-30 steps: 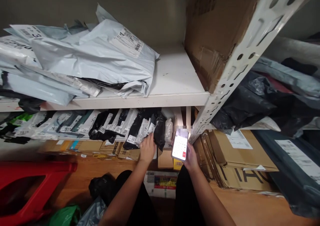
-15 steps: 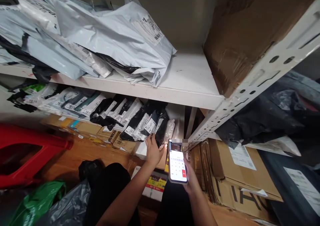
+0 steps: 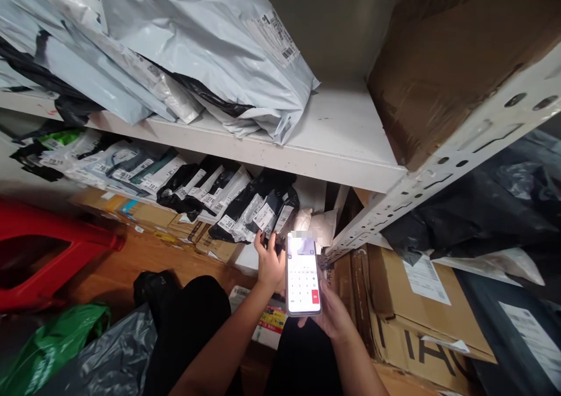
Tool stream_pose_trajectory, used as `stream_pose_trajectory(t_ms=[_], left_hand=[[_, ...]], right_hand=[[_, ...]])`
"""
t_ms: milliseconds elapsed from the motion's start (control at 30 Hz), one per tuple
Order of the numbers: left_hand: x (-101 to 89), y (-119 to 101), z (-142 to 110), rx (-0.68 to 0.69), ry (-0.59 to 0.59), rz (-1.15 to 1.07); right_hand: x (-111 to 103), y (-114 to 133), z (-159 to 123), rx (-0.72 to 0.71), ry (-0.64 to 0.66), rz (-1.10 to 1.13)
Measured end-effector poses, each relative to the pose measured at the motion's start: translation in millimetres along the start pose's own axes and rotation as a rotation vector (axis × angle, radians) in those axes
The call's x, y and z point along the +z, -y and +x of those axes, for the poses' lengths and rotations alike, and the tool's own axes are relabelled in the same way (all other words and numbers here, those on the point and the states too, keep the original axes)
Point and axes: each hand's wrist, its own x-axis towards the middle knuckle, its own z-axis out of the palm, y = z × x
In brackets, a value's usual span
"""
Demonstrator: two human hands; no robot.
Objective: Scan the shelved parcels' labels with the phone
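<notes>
From a distance, I saw the right hand [image 3: 335,311] gripping the lit phone [image 3: 303,282] beside the left hand [image 3: 270,266], its fingers spread at labelled parcels [image 3: 264,216] beneath the white shelf [image 3: 263,153].

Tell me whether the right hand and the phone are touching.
Touching. The head view shows the right hand gripping the phone along its lower right side, with a fingertip showing just beneath the bottom edge.
</notes>
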Motion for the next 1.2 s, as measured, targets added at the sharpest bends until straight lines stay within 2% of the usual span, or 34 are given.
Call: stream_pose_trajectory(t_ms=[133, 233, 367, 433, 533, 633, 733, 867, 1033, 1133, 1200], left_hand=[[0.0, -1, 0, 0.010, 0.023, -0.021], [-6.1, -1, 13, 0.022, -0.044, -0.037], [-23.8, -3, 36, 0.047, -0.158, 0.006], [-31.9, -5, 42, 0.171, -0.123, 0.057], [-35.8, -10, 44, 0.411, 0.039, 0.098], [-29.7, -13, 42, 0.490, 0.125, 0.054], [-23.5, -15, 40, 0.483, 0.148, 0.027], [-25.2, -15, 42, 0.443, 0.158, 0.040], [-28.1, -7, 59, 0.217, 0.093, 0.183], [-31.0, -9, 71, 0.171, 0.051, 0.287], [-34.2, -14, 77, 0.171, -0.028, 0.349]], right_hand=[[0, -2, 1, -0.042, -0.041, -0.087], [-3, -3, -4, -0.070, -0.032, -0.100], [-11, -8, -14, -0.100, -0.020, -0.085], [-13, -11, -18, -0.106, -0.022, -0.078], [-16, -15, -22, -0.106, -0.026, -0.059], [-17, -18, -25, -0.121, -0.049, -0.029], [-17, -20, -28, -0.126, -0.067, -0.018], [-17, -19, -32, -0.133, -0.109, -0.036], [-17, -21, -34, -0.152, -0.157, -0.051], [-18, -25, -34, -0.149, -0.167, -0.035], [-19, -28, -34, -0.147, -0.176, -0.028]])
